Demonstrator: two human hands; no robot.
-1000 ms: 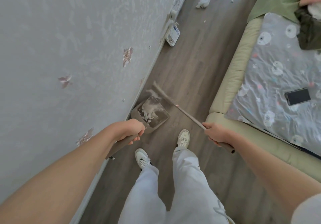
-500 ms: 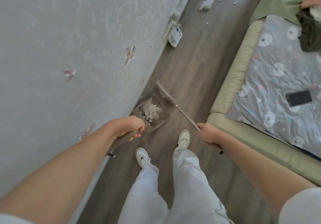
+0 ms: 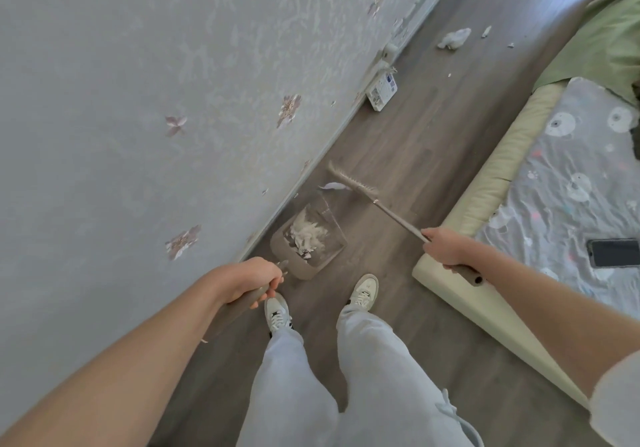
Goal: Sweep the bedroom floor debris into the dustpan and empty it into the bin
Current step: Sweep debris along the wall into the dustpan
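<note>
A brown dustpan (image 3: 332, 249) rests on the wooden floor beside the wall, with white crumpled debris (image 3: 306, 233) inside it. My left hand (image 3: 249, 282) grips the dustpan's handle. My right hand (image 3: 446, 247) holds the shaft of a brown broom, whose head (image 3: 351, 185) lies on the floor just beyond the dustpan's mouth. A white scrap (image 3: 332, 186) sits between the broom head and the pan. Further along the floor lie a crumpled white wad (image 3: 453, 39) and small white bits (image 3: 486, 31).
A patterned grey wall (image 3: 156, 100) runs along the left. A white box (image 3: 382, 91) leans at the baseboard. A bed (image 3: 491, 183) with a grey printed sheet fills the right, with a phone (image 3: 614, 252) on it. My feet in white shoes (image 3: 363, 289) stand behind the dustpan.
The broom head has moved away from the dustpan, further along the floor. A white scrap now lies in front of the pan's mouth. My view has swung to the left.
</note>
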